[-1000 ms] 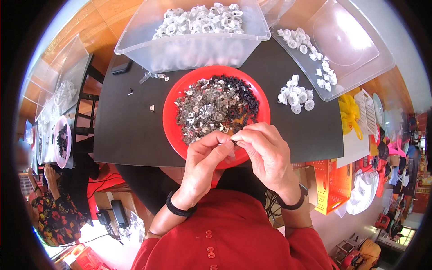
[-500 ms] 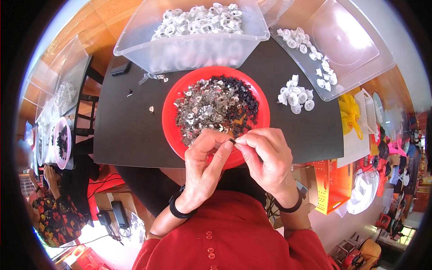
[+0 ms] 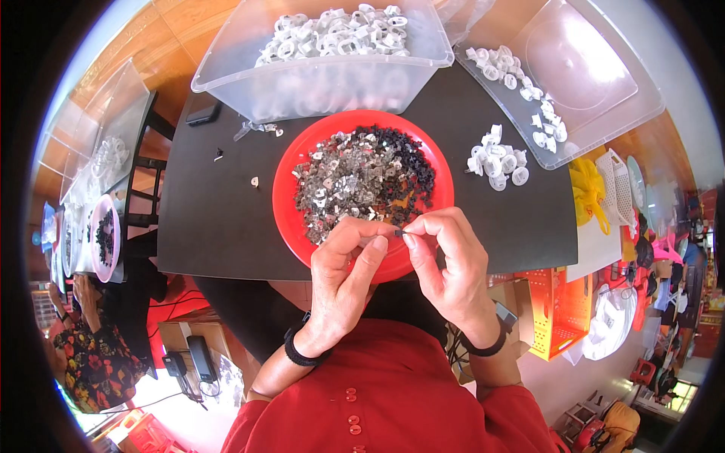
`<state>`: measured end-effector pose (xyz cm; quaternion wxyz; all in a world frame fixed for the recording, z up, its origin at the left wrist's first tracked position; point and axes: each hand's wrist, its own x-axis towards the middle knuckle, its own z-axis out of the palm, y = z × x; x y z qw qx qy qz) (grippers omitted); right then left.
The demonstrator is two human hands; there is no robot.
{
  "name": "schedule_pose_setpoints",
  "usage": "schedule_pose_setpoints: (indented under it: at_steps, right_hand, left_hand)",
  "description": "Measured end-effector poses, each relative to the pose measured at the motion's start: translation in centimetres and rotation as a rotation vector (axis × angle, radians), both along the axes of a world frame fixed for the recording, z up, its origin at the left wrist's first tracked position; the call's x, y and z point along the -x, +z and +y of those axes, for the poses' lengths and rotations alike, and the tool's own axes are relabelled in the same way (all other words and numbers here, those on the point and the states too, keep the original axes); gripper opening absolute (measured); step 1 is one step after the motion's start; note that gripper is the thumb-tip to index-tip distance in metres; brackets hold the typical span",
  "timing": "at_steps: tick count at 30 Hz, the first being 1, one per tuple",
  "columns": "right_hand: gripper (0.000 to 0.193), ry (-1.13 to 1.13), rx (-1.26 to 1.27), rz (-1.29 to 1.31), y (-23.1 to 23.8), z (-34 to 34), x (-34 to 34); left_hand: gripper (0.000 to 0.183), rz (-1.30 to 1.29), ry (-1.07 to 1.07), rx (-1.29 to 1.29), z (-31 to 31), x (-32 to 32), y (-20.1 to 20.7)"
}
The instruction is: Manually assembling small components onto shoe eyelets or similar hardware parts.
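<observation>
Over the near edge of a red round tray (image 3: 287, 215), my left hand (image 3: 343, 268) and my right hand (image 3: 453, 268) meet fingertip to fingertip. A small black plastic piece (image 3: 399, 233) is pinched between them, thumbs and forefingers closed on it. Its exact shape is too small to make out. Beneath the hands, the tray bears a heap of small silvery metal pieces (image 3: 332, 181), with many little black pieces (image 3: 415, 162) along the heap's right side. My fingers hide part of the tray's near rim.
A clear bin (image 3: 317, 83) of white plastic rings stands behind the tray. White round parts (image 3: 497, 161) lie on the dark table (image 3: 219, 234), others on a clear lid (image 3: 596, 98). A phone (image 3: 202, 115) lies far left. Another person's patterned sleeve (image 3: 102, 366) shows at left.
The black piece has shifted slightly right and up between my fingertips. My right fingers have turned and drawn a little apart from the left ones. The tray and table things stay put.
</observation>
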<state>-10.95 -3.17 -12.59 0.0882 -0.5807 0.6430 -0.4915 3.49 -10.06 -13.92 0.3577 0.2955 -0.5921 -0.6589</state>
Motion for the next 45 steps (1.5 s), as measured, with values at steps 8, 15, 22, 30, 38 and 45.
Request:
schedule_pose_setpoints:
  at_steps: [8,15,22,30,38,45]
  right_hand:
    - [0.023,0.014,0.027,0.119,0.2,0.0,0.0]
    - [0.022,-0.06,0.033,0.126,0.6,0.4,-0.2]
    - [0.021,-0.104,-0.012,0.127,1.1,0.6,-0.7]
    - [0.021,-0.113,-0.014,0.159,1.5,0.8,-0.7]
    - [0.022,-0.061,0.017,0.185,1.9,0.6,-0.9]
    - [0.024,0.061,0.007,-0.011,2.3,0.3,-0.5]
  left_hand:
    - [0.012,0.07,-0.005,-0.095,0.0,0.4,0.1]
    - [0.018,0.138,-0.108,-0.303,-0.5,0.2,0.3]
    - [0.029,0.323,-0.112,-0.551,-0.2,0.8,1.2]
    - [0.027,0.336,-0.185,-0.684,-0.6,0.2,0.8]
    - [0.027,0.372,-0.167,-0.6,-0.4,0.4,0.3]
    - [0.029,0.39,-0.15,-0.325,-0.6,0.2,-0.7]
